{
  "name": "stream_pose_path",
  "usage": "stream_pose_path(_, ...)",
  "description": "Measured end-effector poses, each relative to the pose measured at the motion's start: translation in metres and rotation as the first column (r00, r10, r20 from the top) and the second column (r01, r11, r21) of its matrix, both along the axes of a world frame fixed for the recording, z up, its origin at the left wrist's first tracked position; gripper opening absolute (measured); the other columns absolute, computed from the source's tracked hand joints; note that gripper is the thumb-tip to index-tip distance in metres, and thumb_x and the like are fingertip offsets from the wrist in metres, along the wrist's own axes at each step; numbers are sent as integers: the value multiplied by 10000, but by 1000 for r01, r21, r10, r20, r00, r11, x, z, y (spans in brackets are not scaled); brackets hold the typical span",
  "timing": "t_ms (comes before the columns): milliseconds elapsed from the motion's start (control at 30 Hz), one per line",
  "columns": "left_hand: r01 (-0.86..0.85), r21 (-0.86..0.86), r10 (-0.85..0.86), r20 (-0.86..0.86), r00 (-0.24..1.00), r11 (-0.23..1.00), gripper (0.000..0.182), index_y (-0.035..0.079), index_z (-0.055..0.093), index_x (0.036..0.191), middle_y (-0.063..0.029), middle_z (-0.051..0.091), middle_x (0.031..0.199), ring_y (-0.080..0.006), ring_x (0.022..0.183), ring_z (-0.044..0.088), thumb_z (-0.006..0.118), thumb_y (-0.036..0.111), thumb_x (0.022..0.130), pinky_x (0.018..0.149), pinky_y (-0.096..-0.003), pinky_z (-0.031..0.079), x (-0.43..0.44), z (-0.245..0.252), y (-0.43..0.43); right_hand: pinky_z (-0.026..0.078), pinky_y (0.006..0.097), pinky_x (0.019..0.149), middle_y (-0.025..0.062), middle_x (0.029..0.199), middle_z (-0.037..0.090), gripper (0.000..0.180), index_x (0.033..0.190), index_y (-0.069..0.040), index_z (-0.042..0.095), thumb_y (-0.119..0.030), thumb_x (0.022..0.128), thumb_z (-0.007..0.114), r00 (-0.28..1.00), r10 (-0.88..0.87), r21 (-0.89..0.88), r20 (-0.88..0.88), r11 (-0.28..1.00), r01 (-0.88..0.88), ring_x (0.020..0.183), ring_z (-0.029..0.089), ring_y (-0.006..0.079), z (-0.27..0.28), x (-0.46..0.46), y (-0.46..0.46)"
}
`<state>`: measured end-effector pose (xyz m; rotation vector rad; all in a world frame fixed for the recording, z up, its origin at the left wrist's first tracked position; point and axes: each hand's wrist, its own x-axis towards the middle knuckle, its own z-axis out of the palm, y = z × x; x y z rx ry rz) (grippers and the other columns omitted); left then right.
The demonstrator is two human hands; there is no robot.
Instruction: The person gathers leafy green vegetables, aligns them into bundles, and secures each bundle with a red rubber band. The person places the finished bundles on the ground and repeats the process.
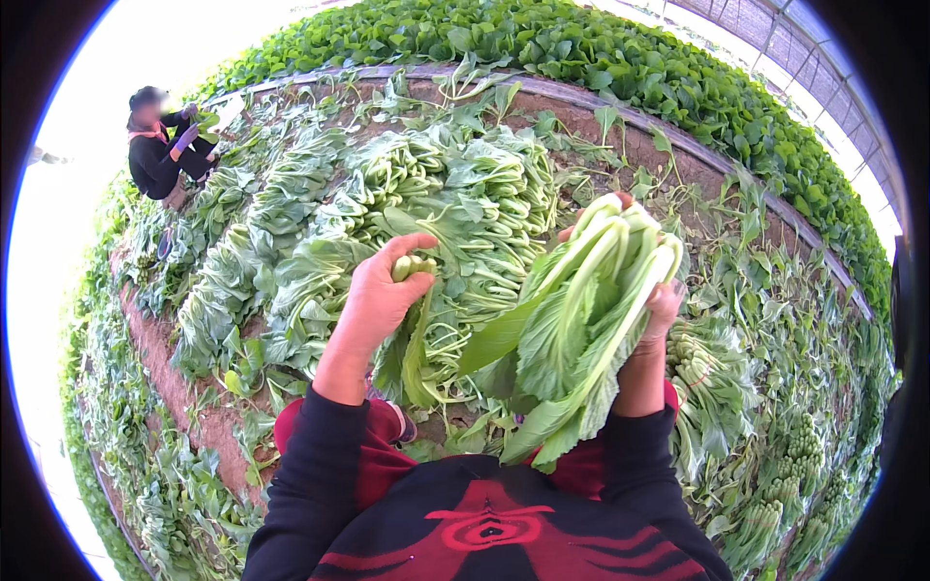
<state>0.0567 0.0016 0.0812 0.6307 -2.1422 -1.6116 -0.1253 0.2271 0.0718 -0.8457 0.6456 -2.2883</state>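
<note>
My left hand (pixel 385 290) grips a few leafy green stems (pixel 412 267) between thumb and fingers, cut ends up and leaves hanging below. A thick bunch of leafy greens (pixel 581 319) is in my right hand (pixel 661 309), pale stem ends up and leaves hanging toward my lap. Most of the right fingers are hidden behind the bunch. Beyond both hands lies a broad pile of picked greens (pixel 501 196) in rows, pale stems mostly grouped together. Loose leaves and stems lie on the ground between my knees.
A person (pixel 156 145) in dark clothes and purple gloves crouches at the far left, holding greens. Bundled greens (pixel 697 363) lie to my right, with more bundles (pixel 799 450) beyond. A low bed edging (pixel 552 87) curves in front of dense growing greens (pixel 508 33). Bare soil (pixel 163 370) shows at left.
</note>
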Motion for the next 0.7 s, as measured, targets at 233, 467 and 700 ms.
stream_pose_path(233, 148, -297, -141, 47, 989, 943, 159, 57, 696, 988, 54, 598, 807, -36, 729, 516, 692, 35, 831, 662, -217, 438, -22, 54, 31, 544, 522, 951, 236, 1282, 558, 1029, 1478, -21, 333, -298, 624, 835, 999, -14, 48, 50, 999, 12, 1166, 602, 433, -47, 37, -7)
stream_pose_path(467, -2, -509, -28, -51, 998, 861, 192, 64, 689, 1024, -114, 698, 904, -227, 793, 659, 667, 62, 833, 753, -338, 518, -62, 42, 100, 467, 356, 1037, 126, 1329, 572, 1075, 1483, -10, 354, -282, 584, 877, 978, -158, 92, 134, 985, 147, 1208, 581, 242, -50, 56, -8)
stream_pose_path(700, -35, -681, -3, -55, 999, 731, 230, 79, 648, 1021, -136, 657, 1001, -360, 960, 635, 713, 61, 801, 829, -403, 509, -74, 37, 115, 457, 342, 1027, 103, 1303, 569, 1034, 1470, -7, 377, -239, 595, 876, 944, -253, 54, 211, 968, 247, 1181, 574, 222, -50, 59, -6)
